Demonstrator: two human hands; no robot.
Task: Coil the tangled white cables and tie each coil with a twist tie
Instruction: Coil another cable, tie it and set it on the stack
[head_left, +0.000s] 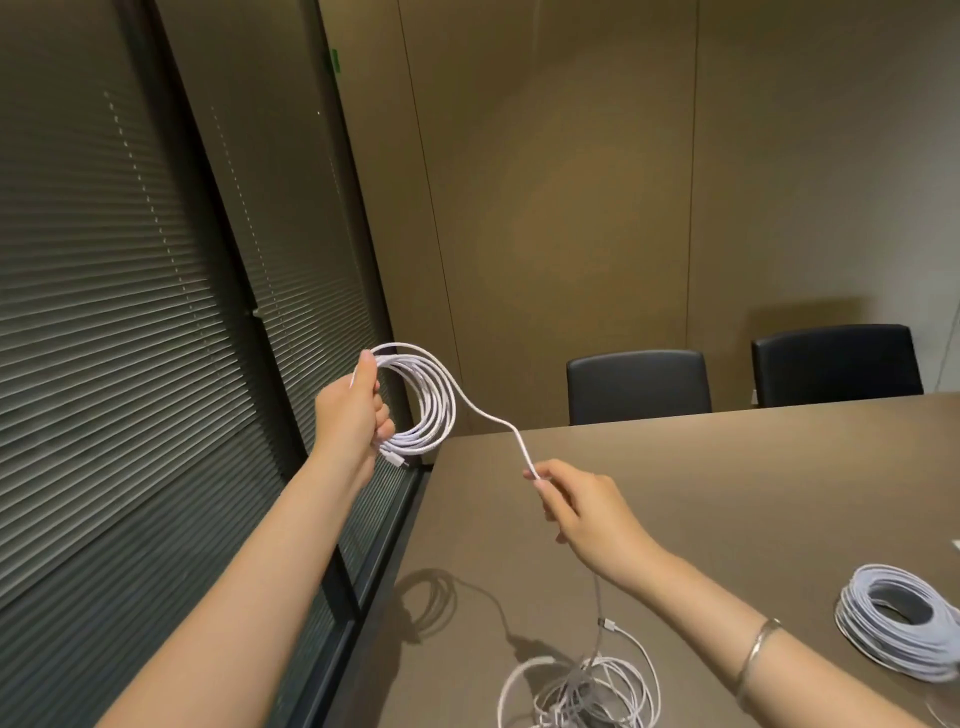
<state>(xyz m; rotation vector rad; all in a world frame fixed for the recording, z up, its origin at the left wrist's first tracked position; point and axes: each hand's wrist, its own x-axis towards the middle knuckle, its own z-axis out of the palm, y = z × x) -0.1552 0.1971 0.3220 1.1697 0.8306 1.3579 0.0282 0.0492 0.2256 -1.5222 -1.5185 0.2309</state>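
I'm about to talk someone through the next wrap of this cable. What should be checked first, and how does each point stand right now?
1. Left hand grips the coil firmly: ok.
2. Right hand pinches the free strand: ok.
3. Strand between the hands is free of knots: ok.
4. Remaining cable in the loose pile on the table is untangled: not ok.
5. Twist tie within reach: cannot tell.
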